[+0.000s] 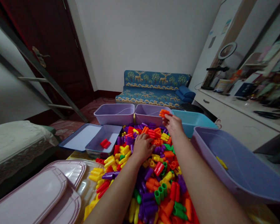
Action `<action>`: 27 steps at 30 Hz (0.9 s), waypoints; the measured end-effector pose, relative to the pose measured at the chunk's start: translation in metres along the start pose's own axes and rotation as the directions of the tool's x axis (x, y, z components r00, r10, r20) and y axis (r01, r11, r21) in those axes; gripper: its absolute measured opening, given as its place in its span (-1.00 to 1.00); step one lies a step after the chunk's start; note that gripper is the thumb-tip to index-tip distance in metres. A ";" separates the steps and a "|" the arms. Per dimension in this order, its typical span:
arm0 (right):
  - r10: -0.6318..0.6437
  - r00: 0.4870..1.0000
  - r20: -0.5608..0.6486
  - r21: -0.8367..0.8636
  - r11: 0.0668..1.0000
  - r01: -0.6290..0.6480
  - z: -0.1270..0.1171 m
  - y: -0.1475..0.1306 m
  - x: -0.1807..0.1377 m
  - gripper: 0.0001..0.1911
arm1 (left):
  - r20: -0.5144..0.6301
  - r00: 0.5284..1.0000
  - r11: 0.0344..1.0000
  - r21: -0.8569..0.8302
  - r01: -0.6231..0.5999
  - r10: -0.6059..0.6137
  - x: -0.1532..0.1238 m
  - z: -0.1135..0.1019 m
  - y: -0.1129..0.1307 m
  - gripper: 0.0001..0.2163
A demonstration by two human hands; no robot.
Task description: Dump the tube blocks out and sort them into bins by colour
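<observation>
My right hand [173, 124] pinches an orange plastic toy block [164, 113] made of joined tubes. It is raised in front of the middle purple bin [144, 110]. My left hand [142, 148] lies on the big pile of toy blocks [149, 179], palm down with its fingers somewhat spread. Orange and red blocks [154, 133] are by its fingertips; what lies under the palm is hidden. The pile mixes purple, yellow, green, red and orange pieces. Left of the pile, a red block [105, 143] sits in a small lidless box [100, 153].
Another purple bin [114, 119] and a blue bin [193, 119] line the far edge. At right, a large purple bin [198, 146] holds a yellow block [222, 163]. Pale lids [34, 193] lie stacked at left. Beyond are a patterned sofa [151, 90] and a ladder [48, 84].
</observation>
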State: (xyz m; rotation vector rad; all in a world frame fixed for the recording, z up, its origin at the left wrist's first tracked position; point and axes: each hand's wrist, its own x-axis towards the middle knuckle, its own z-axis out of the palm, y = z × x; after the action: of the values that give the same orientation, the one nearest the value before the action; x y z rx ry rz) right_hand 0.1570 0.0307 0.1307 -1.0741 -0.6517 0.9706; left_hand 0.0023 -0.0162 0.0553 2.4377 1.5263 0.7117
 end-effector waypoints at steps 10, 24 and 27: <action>0.017 1.000 0.009 0.006 1.000 -0.017 0.014 0.007 0.006 -0.81 | -0.007 1.000 0.999 -0.033 0.011 -0.011 -0.002 -0.004 0.002 -0.72; -0.080 0.853 0.515 -0.848 0.095 0.521 -0.063 0.038 -0.079 -0.89 | -0.075 0.997 0.995 -0.103 -0.014 0.006 -0.004 -0.007 -0.001 -0.79; -0.120 0.842 0.526 -0.833 0.126 0.538 -0.063 0.041 -0.075 -0.94 | -0.158 0.987 0.985 -0.174 -0.022 -0.006 -0.003 -0.005 -0.003 -0.80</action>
State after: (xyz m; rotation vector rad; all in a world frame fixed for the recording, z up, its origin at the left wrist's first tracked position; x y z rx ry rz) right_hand 0.1621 -0.0568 0.0702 -1.7576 -1.9254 0.1626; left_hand -0.0036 -0.0183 0.0578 2.3066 1.4397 1.0178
